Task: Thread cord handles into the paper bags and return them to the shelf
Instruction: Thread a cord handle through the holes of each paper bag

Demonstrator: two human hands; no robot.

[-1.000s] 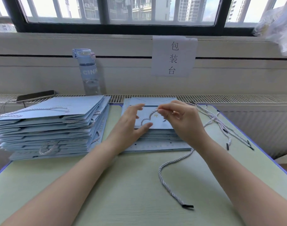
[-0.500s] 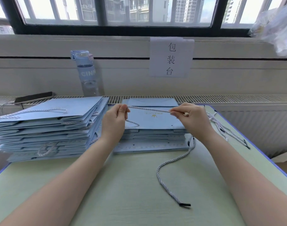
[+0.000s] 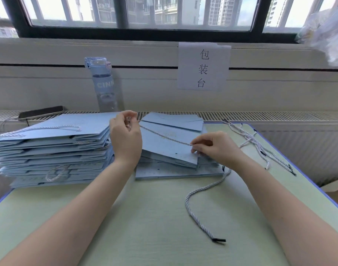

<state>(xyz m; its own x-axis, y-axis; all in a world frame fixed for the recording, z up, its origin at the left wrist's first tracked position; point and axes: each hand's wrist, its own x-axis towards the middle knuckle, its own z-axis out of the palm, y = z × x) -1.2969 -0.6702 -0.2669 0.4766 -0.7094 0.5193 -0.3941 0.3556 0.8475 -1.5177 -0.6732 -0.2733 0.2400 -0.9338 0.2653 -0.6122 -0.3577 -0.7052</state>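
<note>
While the white-and-grey twisted cord (image 3: 164, 135) stretches taut across the top pale blue flat paper bag (image 3: 170, 150) of the middle stack, the left hand (image 3: 126, 139) pinches one end in curled fingertips. The right hand (image 3: 216, 148) pinches it low, by the punched holes at the bag's near edge. Whether the cord already passes through a hole I cannot tell. To thread cleanly, the right fingers probably need to steer it squarely at the hole with light tension, so the paper does not tear. The loose tail on the pale green table (image 3: 145, 227) could snag.
</note>
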